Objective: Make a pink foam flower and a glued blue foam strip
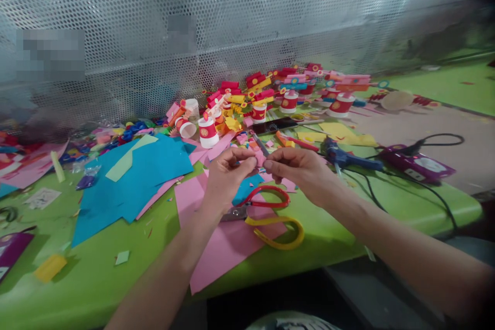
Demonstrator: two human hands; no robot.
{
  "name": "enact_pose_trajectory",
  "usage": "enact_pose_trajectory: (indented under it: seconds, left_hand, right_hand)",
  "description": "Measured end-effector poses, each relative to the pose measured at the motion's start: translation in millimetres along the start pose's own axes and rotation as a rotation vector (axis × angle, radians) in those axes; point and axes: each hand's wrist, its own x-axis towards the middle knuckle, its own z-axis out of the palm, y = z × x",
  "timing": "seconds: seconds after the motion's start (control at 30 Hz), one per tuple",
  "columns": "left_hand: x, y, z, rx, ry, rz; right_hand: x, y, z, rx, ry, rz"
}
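My left hand (231, 171) and my right hand (297, 169) meet above the green table, fingertips pinched. Between them is a small piece of pink paper (260, 158), which both seem to grip; its exact shape is partly hidden by the fingers. Just below lie scissors (236, 213) with one red and one yellow handle, resting on a sheet of pink paper (216, 260). A scrap of blue paper (246, 188) shows under my wrists. Loose pink scraps (243, 138) are scattered beyond my fingers.
Several decorated paper cups (209, 133) with coloured paper rolls stand at the back by a perforated metal panel (127, 36). Blue sheets (127, 180) cover the left. At right are a blue glue gun (350, 159), a purple box (419, 164) and cables. A black phone (275, 125) lies mid-table.
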Motion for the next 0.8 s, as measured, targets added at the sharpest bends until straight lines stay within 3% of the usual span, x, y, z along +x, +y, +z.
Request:
enact_pose_trajectory:
  seconds: [0.33, 0.63, 0.8]
  left_hand:
    - [-2, 1, 0, -0.037, -0.093, -0.067]
    - [-2, -1, -1, -0.210, -0.070, -0.265]
    - [-6, -2, 1, -0.229, -0.029, -0.239]
  right_hand:
    - [-13, -5, 3, 0.160, 0.019, 0.078]
    - [-17, -3, 6, 0.166, 0.028, 0.082]
    - [-18, 2, 11, 0.226, 0.020, 0.078]
